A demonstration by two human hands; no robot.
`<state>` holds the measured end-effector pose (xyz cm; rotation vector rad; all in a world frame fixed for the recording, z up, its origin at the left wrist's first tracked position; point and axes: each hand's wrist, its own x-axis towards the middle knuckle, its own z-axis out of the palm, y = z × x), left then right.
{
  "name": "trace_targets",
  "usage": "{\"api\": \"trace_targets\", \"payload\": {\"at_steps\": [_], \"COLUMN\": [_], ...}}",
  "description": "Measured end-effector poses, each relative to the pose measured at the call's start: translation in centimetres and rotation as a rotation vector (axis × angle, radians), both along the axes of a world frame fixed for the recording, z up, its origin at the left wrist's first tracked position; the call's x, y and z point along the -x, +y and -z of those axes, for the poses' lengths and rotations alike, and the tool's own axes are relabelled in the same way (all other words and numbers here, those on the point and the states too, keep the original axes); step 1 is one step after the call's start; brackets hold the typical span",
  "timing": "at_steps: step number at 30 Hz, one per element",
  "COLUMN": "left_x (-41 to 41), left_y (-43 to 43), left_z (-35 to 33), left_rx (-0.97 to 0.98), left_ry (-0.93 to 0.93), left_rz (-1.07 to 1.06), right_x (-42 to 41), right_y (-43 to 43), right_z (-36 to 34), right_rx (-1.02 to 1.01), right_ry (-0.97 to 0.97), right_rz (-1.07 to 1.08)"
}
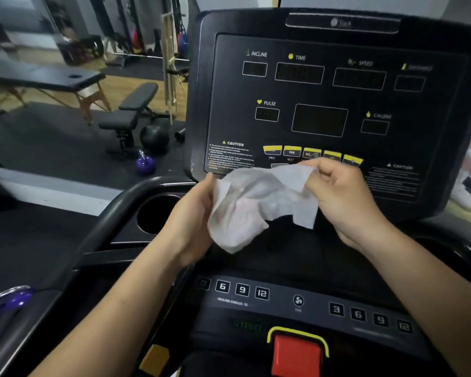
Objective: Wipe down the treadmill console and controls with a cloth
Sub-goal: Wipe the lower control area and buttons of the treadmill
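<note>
A crumpled white cloth (259, 202) hangs between both hands in front of the black treadmill console (324, 85). My left hand (191, 216) holds the cloth's left side, its fingers hidden behind the fabric. My right hand (340, 191) pinches the upper right corner with curled fingers. The cloth hides part of the yellow button row (291, 151) at the bottom of the display panel. Below the hands lie the lower control strip with number keys (242, 289) and the red stop button (297, 355).
A round cup holder (155, 210) sits left of the hands, with the curved handrail (112, 213) around it. Beyond the treadmill to the left are a weight bench (131, 110), a black ball (154, 137), a purple kettlebell (145, 164) and a massage table (52, 77).
</note>
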<state>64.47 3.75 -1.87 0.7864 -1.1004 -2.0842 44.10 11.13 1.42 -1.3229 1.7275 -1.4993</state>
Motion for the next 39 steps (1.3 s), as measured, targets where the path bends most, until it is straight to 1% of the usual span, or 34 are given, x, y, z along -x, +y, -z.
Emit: {"api": "trace_targets", "payload": {"at_steps": [2,3,5,6,8,9,11,12,13,14,16,17,18,19,21,22,23,25,27,28,31,32,34,36,37,38,39], "left_x": [0.1,0.2,0.6,0.9,1.4,1.6,1.6,1.6,1.5,1.3,1.0,0.8,0.5,0.3,-0.4,-0.7,-1.1,-1.9,-2.6,-2.9,-4.5,-5.1,-6.4,-7.6,-8.1,-8.5,-8.9], "left_y": [0.5,0.7,1.3,1.6,2.3,2.4,2.5,2.5,2.6,2.7,2.9,3.1,3.2,3.2,3.0,2.9,2.9,3.1,3.5,3.7,2.5,1.7,0.3,-0.4,-0.3,0.1,0.7], "left_z": [0.2,0.4,0.8,1.1,1.4,1.4,1.2,0.9,0.7,0.5,0.4,0.3,0.4,0.6,1.1,1.3,1.4,1.6,1.3,1.1,0.9,1.0,0.7,-0.1,-0.4,-0.6,-0.2], "left_rx": [0.049,0.123,0.288,0.325,0.273,0.196,-0.027,-0.117,-0.187,-0.241,-0.303,-0.3,-0.259,-0.197,-0.091,-0.038,0.009,0.123,0.315,0.42,0.673,0.746,0.911,1.032,1.085,1.158,1.238], "left_ry": [-0.045,-0.101,-0.266,-0.345,-0.41,-0.384,-0.211,-0.131,-0.075,-0.032,0.038,0.055,0.042,0.002,-0.072,-0.08,-0.06,-0.043,-0.138,-0.209,-0.388,-0.438,-0.512,-0.508,-0.517,-0.548,-0.607], "left_rz": [0.002,0.004,-0.003,-0.033,-0.096,-0.105,-0.071,-0.057,-0.057,-0.06,-0.069,-0.076,-0.086,-0.099,-0.142,-0.166,-0.168,-0.117,-0.073,-0.085,-0.202,-0.257,-0.358,-0.417,-0.427,-0.413,-0.363], "right_x": [0.6,0.6,0.4,0.4,0.3,0.0,-1.3,-2.2,-3.2,-4.1,-5.3,-5.3,-5.0,-4.6,-3.2,-2.5,-2.0,-1.6,-1.8,-2.1,-3.2,-3.6,-4.2,-4.9,-5.0,-5.0,-5.0], "right_y": [-0.4,-0.7,-1.1,-1.4,-1.6,-1.3,-0.3,0.5,1.3,2.0,2.8,2.9,3.0,2.9,2.3,1.9,1.5,0.8,0.5,0.5,0.2,-0.4,-2.3,-4.1,-4.7,-4.9,-4.9], "right_z": [0.5,0.8,1.2,1.1,0.4,0.1,-0.2,-0.1,0.1,0.5,1.5,2.0,2.2,2.3,2.8,2.8,2.8,3.0,3.4,3.6,3.9,3.8,2.9,2.0,1.9,2.4,3.2], "right_rx": [-0.023,-0.041,-0.053,-0.037,0.037,0.089,0.208,0.249,0.241,0.167,-0.094,-0.173,-0.185,-0.128,0.071,0.111,0.069,-0.122,-0.204,-0.21,-0.218,-0.173,0.033,0.233,0.29,0.302,0.268], "right_ry": [0.006,0.02,0.09,0.139,0.266,0.346,0.504,0.568,0.632,0.715,0.944,0.996,0.964,0.85,0.603,0.515,0.452,0.321,0.254,0.28,0.474,0.54,0.622,0.683,0.717,0.774,0.85], "right_rz": [0.004,-0.004,-0.014,0.0,0.05,0.083,0.1,0.056,-0.036,-0.171,-0.44,-0.516,-0.544,-0.513,-0.312,-0.223,-0.193,-0.308,-0.429,-0.44,-0.412,-0.374,-0.254,-0.174,-0.17,-0.192,-0.231]}}
